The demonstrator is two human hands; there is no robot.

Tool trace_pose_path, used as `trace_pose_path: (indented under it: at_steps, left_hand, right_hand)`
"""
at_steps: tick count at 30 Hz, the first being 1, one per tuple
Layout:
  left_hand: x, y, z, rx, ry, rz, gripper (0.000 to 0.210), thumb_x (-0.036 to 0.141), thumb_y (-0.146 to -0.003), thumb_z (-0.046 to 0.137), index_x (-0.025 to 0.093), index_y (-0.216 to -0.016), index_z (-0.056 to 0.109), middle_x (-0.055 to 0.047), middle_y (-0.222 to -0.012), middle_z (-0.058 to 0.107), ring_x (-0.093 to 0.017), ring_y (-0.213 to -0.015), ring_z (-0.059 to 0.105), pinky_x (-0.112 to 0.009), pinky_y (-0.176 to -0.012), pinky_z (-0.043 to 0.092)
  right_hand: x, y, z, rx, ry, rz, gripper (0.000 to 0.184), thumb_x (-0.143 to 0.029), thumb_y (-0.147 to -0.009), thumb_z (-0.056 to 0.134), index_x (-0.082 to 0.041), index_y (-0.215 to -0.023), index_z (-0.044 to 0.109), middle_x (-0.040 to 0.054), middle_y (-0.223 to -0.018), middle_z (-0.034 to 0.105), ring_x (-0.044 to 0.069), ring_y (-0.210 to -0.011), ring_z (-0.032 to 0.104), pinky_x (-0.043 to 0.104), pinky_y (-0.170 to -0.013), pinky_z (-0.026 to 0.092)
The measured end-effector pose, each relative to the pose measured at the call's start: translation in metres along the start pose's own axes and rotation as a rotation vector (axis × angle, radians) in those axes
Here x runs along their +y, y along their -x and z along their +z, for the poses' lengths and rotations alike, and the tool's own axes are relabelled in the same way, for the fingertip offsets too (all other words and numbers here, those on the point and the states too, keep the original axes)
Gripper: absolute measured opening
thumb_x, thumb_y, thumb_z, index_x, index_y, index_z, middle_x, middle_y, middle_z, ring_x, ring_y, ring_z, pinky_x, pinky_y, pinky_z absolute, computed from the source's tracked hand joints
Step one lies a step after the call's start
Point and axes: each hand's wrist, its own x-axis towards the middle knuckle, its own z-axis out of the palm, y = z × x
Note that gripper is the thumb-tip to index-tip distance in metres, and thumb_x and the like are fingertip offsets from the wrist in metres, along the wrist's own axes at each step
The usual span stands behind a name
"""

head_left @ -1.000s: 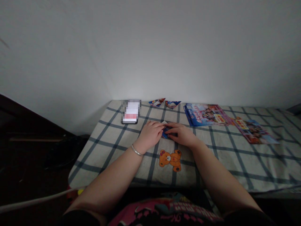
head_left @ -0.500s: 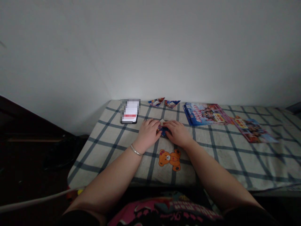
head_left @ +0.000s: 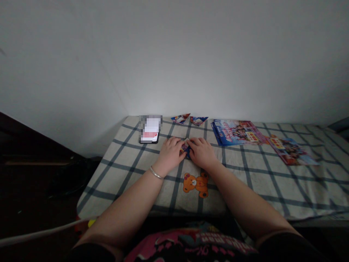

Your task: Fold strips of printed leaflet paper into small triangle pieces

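A small piece of folded printed paper (head_left: 185,147), blue and purple with a pale edge, lies on the checked cloth between my two hands. My left hand (head_left: 171,154) is curled over its left side, thumb and fingers gripping it; a silver bangle circles that wrist. From the right, my right hand (head_left: 202,153) presses on the same paper with bent fingers. Much of the paper is hidden beneath both hands. Beyond them, two folded paper boats, the left one (head_left: 180,119) and the right one (head_left: 199,120), stand near the wall.
A phone (head_left: 150,130) with a lit, blurred screen lies at the back left. Printed flyers (head_left: 234,133) are stacked to the right, with another flyer (head_left: 293,150) farther right. The checked cloth (head_left: 131,182) carries an orange bear picture (head_left: 195,185); a wall rises behind.
My right hand has shifted slightly left, closer to my left hand, covering more of the paper's right side. The whole view has drifted a little. Both hands stay on the paper.
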Motion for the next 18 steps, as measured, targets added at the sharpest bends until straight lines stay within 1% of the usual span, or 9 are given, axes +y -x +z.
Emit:
trace_pose_path:
  at_steps: [5, 12, 18]
  left_hand:
    - [0.004, 0.0, -0.002, 0.008, -0.01, -0.03, 0.04, 0.031, -0.083, 0.063, 0.018, -0.119, 0.057, -0.011, -0.122, 0.059, -0.03, -0.123, 0.048, -0.051, -0.107, 0.035]
    - [0.002, 0.001, -0.002, -0.004, -0.04, -0.018, 0.038, 0.031, -0.083, 0.063, 0.02, -0.119, 0.058, -0.01, -0.124, 0.059, -0.03, -0.124, 0.047, -0.05, -0.107, 0.034]
    - [0.005, 0.003, -0.003, -0.01, -0.066, -0.004, 0.039, 0.031, -0.084, 0.061, 0.019, -0.121, 0.057, -0.011, -0.127, 0.058, -0.03, -0.126, 0.046, -0.051, -0.108, 0.034]
  right_hand:
    - [0.001, -0.002, 0.001, 0.007, 0.015, 0.004, 0.045, -0.028, -0.09, 0.043, -0.022, -0.134, 0.053, 0.0079, -0.134, 0.055, 0.031, -0.113, 0.048, 0.045, -0.092, 0.041]
    - [0.0, -0.006, 0.002, 0.011, 0.047, 0.012, 0.046, -0.028, -0.089, 0.044, -0.023, -0.134, 0.053, 0.0091, -0.13, 0.057, 0.03, -0.107, 0.048, 0.042, -0.087, 0.041]
    - [-0.001, -0.015, -0.003, -0.022, 0.108, -0.014, 0.046, -0.026, -0.087, 0.045, -0.018, -0.131, 0.055, 0.0131, -0.123, 0.06, 0.031, -0.104, 0.051, 0.043, -0.086, 0.039]
